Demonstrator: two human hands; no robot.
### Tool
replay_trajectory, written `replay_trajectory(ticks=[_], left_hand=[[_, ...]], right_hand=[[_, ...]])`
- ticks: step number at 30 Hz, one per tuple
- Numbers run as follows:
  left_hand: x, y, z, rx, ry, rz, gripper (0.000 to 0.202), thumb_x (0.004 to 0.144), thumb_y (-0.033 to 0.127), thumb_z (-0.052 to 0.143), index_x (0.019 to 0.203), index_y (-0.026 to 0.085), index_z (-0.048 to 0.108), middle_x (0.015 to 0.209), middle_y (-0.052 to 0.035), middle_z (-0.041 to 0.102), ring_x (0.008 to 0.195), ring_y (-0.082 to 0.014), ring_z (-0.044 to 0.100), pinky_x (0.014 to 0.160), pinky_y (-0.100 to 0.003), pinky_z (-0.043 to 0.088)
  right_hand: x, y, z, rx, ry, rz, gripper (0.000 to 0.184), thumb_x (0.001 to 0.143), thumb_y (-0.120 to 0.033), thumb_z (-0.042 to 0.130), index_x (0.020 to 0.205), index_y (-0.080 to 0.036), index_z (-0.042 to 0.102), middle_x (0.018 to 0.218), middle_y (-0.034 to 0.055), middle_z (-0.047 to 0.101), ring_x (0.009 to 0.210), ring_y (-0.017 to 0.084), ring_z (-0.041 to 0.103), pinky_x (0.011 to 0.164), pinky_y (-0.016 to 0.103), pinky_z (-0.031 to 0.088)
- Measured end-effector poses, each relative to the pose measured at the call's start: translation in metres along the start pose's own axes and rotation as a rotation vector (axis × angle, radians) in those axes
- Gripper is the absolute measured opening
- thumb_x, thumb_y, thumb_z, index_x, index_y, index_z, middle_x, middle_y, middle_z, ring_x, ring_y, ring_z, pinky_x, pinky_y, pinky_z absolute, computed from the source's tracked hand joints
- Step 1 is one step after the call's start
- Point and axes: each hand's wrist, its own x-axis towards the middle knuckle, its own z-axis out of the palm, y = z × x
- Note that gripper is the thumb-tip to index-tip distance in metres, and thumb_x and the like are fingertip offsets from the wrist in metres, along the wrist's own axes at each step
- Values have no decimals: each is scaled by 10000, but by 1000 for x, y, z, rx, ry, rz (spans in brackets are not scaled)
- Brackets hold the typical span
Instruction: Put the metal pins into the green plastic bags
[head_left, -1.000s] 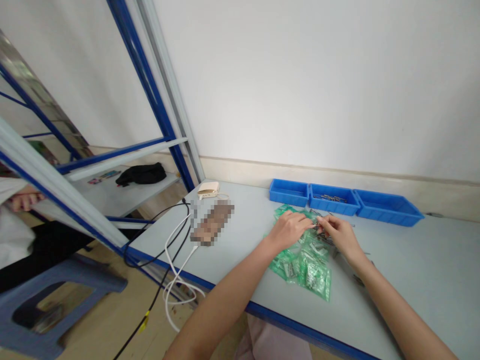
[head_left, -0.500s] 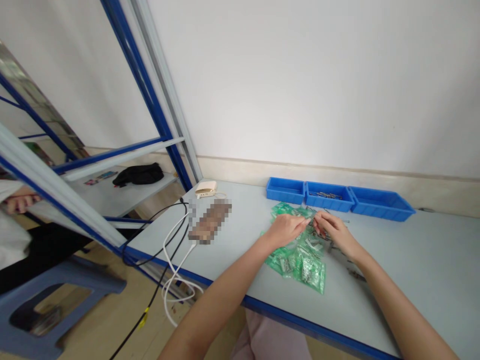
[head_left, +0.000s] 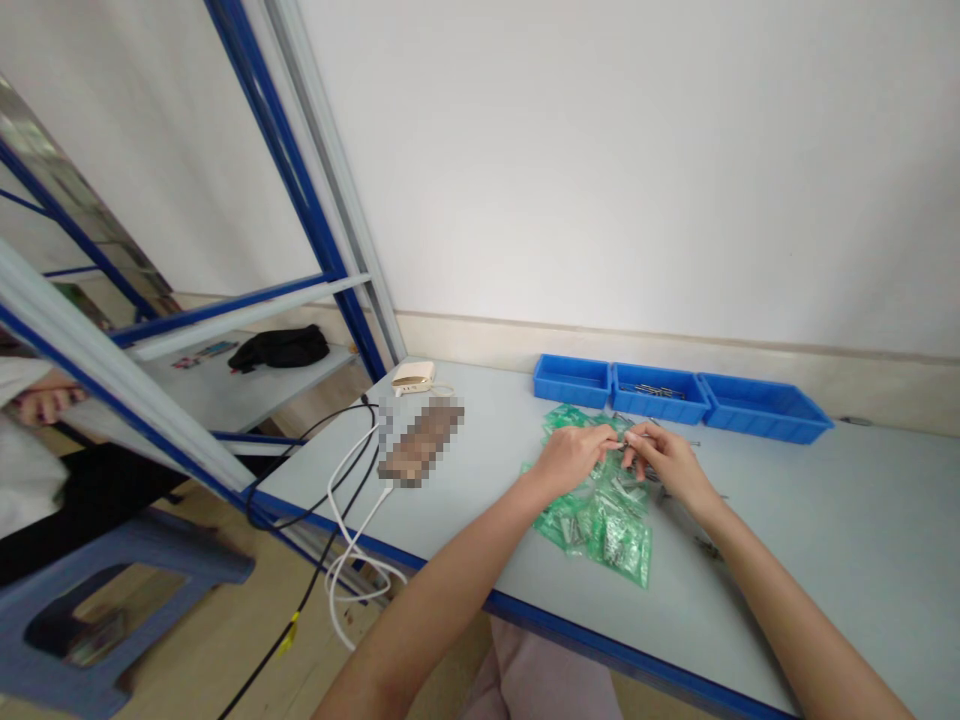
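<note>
Head view, grey table (head_left: pixel 840 530), white wall (head_left: pixel 615 180), 2 hands (head_left: pixel 576 458) (head_left: pixel 666 460) pinching an indistinct part (head_left: pixel 622 440)

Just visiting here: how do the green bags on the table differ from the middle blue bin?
The bags are green and see-through; the bin is solid blue.
The bags look limp and crumpled, while the bin keeps a firm, boxy shape.
The bags lie by the left hand; the bin stands farther back, near the wall.
Both are on the table and hold small pieces.
</note>
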Motion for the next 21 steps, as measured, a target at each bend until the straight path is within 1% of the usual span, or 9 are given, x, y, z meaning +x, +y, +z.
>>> replay_trajectory(ticks=[4,6,9,12,14,18,20,21], left_hand=[[0,-1,-1,62,79,-27,249,961,264,394,831,179,589,680,28,620,672,-111,590,672,-205,403],[0,-2,-1,70,102,-54,300,968,288,372,785,178,582,661,27,610,655,-110,586,666,-206,402],[1,-2,-2,44,84,-80,324,970,311,368,754,177,570,614,36,587,618,-108,578,635,-203,398],[1,-2,-1,12,55,-80,310,966,308,381,751,178,563,584,45,572,591,-107,570,616,-204,396],[0,-2,0,3,49,-71,299,965,308,386,762,178,564,590,45,578,591,-106,572,614,-205,397],[-1,-2,0,-13,40,-66,231,950,353,428,889,186,574,629,46,605,617,-109,592,613,-202,407],[-1,-1,0,-11,33,-51,216,946,351,439,915,189,577,636,46,610,633,-109,600,626,-200,414],[-1,-1,0,-4,33,-42,216,950,340,434,906,189,582,638,44,612,639,-109,602,634,-200,416]], right_hand=[[-1,1,1,-33,42,-41,380,700,-556,616,796,-188,606,684,30,672,494,150,568,551,291,449],[-3,1,-1,-131,65,-73,353,700,-528,630,809,-192,629,680,29,673,533,169,586,584,300,452],[-7,-3,-3,-342,92,-110,320,781,-511,552,823,-212,659,681,29,678,570,184,598,599,304,434],[-10,-8,-3,-464,113,-146,325,829,-505,483,886,-233,654,681,19,673,583,185,588,594,298,412],[-11,-11,-3,-496,99,-166,331,848,-503,450,831,-231,638,645,12,650,564,174,564,585,291,396],[-10,-12,-2,-476,49,-164,431,881,-526,364,648,-216,553,535,2,565,507,152,496,553,279,368],[-10,-11,-2,-452,47,-153,451,880,-542,355,624,-214,529,512,-1,538,501,150,487,544,277,366],[-10,-11,-2,-439,46,-145,443,875,-546,362,640,-215,537,514,-3,539,501,151,490,542,277,370]])
